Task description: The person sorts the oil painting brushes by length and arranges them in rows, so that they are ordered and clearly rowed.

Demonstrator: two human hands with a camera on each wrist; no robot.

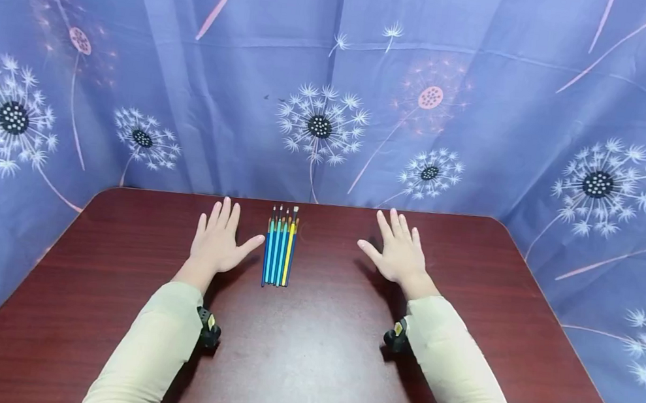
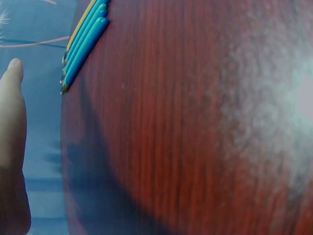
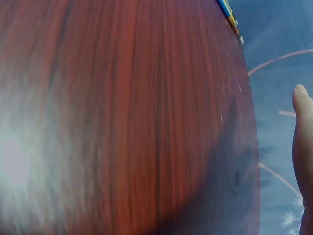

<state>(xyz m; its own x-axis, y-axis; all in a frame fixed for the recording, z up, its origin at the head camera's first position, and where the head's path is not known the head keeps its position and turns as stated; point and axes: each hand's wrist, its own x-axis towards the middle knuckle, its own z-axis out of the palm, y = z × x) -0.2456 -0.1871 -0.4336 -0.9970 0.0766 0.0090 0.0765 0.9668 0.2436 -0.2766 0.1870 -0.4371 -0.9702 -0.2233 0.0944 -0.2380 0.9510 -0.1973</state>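
A row of slim paintbrushes (image 1: 279,253) lies flat on the dark red-brown table (image 1: 305,370), left of centre and close to the far edge, between the two hands but much nearer the left one. Their long axes run almost straight away from the person, side by side, with the bristle ends pointing at the far edge and the handle ends facing the near side. The handles are dark blue and turquoise, with a yellow one near the right side of the row, where one tip is pale. In the left wrist view the row slants, its tips aimed at the table edge, beyond which hangs a blue curtain (image 1: 215,98) printed with dandelions. The left hand (image 1: 217,243) has straight, parted fingers, its thumb stretched toward the row with the tip just beside it; the right hand (image 1: 400,252) is likewise spread, well apart from the brushes, its thumb angled their way. By the cuffs of the pale sleeves (image 1: 148,347) sit black wrist cameras (image 1: 208,334), each with a small yellow label (image 1: 399,328); if these or the brush handles carry any writing, it is too small to read here.
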